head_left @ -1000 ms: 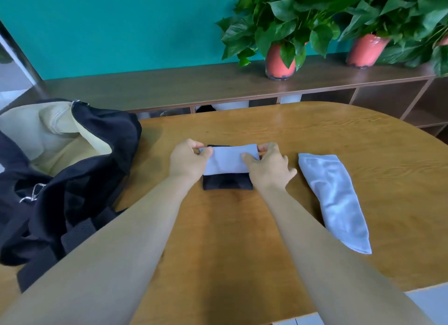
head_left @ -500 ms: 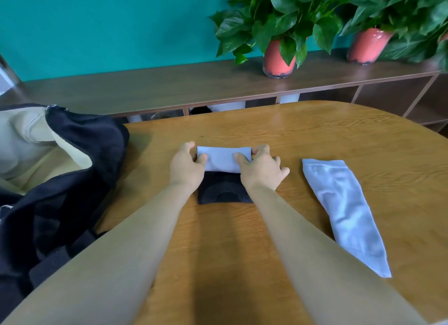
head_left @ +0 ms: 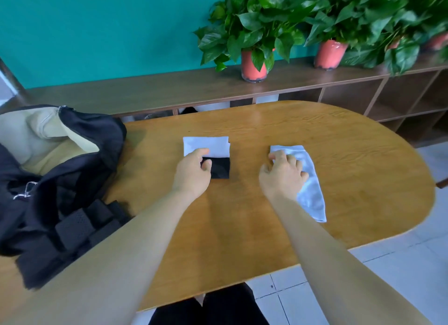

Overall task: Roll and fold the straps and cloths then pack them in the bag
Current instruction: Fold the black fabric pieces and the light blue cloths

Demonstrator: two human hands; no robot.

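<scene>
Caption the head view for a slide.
Left hand holds the folded white-and-black cloth on the wooden table, right hand rests on a pale blue cloth, open black bag at left.

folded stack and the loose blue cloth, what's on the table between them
Only bare table lies between the folded stack and the loose blue cloth in the head view; the right hand holds that cloth.
</scene>
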